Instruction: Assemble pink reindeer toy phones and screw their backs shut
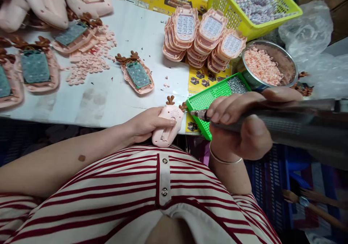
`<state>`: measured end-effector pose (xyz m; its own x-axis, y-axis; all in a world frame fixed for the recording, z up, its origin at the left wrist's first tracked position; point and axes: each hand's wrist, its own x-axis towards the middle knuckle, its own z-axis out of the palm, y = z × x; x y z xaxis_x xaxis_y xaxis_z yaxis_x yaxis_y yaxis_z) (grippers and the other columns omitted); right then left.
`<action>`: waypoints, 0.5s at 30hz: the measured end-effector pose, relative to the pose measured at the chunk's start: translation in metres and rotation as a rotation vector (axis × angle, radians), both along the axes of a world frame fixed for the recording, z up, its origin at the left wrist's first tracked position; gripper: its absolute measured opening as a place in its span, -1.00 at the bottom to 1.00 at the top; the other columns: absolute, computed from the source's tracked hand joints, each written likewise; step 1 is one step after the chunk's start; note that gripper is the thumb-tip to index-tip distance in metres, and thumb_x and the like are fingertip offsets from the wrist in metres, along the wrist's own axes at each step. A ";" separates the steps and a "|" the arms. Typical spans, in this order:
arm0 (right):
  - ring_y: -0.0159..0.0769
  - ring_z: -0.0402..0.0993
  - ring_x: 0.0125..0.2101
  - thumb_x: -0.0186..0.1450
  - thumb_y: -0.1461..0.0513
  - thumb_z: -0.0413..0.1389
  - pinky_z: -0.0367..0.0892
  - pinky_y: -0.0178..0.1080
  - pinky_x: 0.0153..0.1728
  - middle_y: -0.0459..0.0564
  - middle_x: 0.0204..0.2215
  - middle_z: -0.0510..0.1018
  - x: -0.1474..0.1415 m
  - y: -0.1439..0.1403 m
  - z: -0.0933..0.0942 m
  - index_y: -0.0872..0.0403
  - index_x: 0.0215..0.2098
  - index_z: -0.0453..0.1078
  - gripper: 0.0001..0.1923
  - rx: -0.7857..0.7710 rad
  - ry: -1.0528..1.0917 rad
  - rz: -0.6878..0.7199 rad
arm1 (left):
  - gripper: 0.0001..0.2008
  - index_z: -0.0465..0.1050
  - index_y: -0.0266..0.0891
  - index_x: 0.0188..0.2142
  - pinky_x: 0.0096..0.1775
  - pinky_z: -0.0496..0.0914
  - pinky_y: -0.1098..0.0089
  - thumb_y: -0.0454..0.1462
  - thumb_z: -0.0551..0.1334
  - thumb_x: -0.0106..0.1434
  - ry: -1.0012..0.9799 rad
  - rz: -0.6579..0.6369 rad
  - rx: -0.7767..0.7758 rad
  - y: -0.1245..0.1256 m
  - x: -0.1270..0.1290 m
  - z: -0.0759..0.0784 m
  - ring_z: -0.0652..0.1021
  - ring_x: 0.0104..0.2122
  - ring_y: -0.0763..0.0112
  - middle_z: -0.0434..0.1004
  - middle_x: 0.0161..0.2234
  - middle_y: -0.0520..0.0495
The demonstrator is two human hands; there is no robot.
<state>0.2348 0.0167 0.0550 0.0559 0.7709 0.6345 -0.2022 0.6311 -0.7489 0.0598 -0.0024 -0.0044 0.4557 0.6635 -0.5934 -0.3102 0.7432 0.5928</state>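
the left hand (pixel 148 122) grips a pink reindeer-shaped toy phone shell (pixel 168 126) at the near edge of the table (pixel 108 99), back side up, brown antlers pointing away from the person. the right hand (pixel 239 124) is clenched around an electric screwdriver (pixel 285 122); its bit points left, with the tip just beside the shell's antlers. a green tray (pixel 209 99) holding small screws sits directly behind the right hand. beyond it stand a metal bowl (pixel 282 61) of pink buttons, stacks of keypad front shells (pixel 209 34) and a yellow basket (pixel 244 23). open shells with green circuit boards (pixel 137 74) lie further left on the table.
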 end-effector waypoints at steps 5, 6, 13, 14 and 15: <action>-0.36 0.43 -0.61 0.27 0.15 0.23 0.33 -0.25 -0.60 -0.24 -0.59 0.38 -0.027 0.001 -0.009 -0.15 -0.03 0.43 -0.71 0.061 0.000 0.200 | -0.58 0.50 -0.31 -0.14 -0.17 0.38 0.31 -0.38 0.48 -0.03 -0.021 -0.022 0.048 0.002 0.000 -0.002 0.56 -0.26 0.26 0.60 -0.28 -0.08; -0.36 0.43 -0.61 0.29 0.14 0.22 0.33 -0.25 -0.61 -0.24 -0.57 0.39 -0.029 0.003 -0.013 -0.18 -0.02 0.42 -0.71 0.068 -0.022 0.208 | -0.57 0.49 -0.31 -0.14 -0.16 0.38 0.30 -0.37 0.48 -0.04 -0.028 -0.030 0.058 0.002 -0.001 -0.002 0.56 -0.25 0.24 0.60 -0.28 -0.08; -0.39 0.32 -0.70 0.28 -0.13 0.19 0.25 -0.27 -0.68 -0.26 -0.55 0.42 -0.035 0.017 -0.041 -0.25 0.00 0.29 -0.60 0.022 -0.221 0.132 | -0.76 0.51 -0.31 -0.30 -0.32 0.34 0.35 -0.32 0.45 0.02 -0.065 -0.134 0.081 0.006 -0.003 -0.008 0.51 -0.41 0.33 0.56 -0.41 -0.06; -0.39 0.32 -0.71 0.28 -0.12 0.19 0.25 -0.27 -0.68 -0.26 -0.55 0.43 -0.036 0.018 -0.042 -0.23 -0.03 0.30 -0.63 0.013 -0.227 0.165 | -0.78 0.50 -0.30 -0.33 -0.34 0.34 0.35 -0.31 0.44 0.03 -0.073 -0.139 0.068 0.007 -0.003 -0.008 0.50 -0.44 0.35 0.55 -0.44 -0.06; -0.40 0.31 -0.71 0.29 -0.07 0.20 0.26 -0.28 -0.68 -0.27 -0.56 0.44 -0.037 0.018 -0.042 -0.21 -0.07 0.31 -0.68 0.019 -0.212 0.210 | -0.80 0.50 -0.29 -0.35 -0.36 0.34 0.35 -0.32 0.44 0.03 -0.081 -0.137 0.054 0.008 -0.003 -0.008 0.50 -0.46 0.35 0.55 -0.46 -0.05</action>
<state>0.1977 0.0347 0.0128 -0.2394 0.7393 0.6294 -0.1702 0.6062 -0.7769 0.0570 0.0052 -0.0128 0.5893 0.6218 -0.5158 -0.2567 0.7495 0.6102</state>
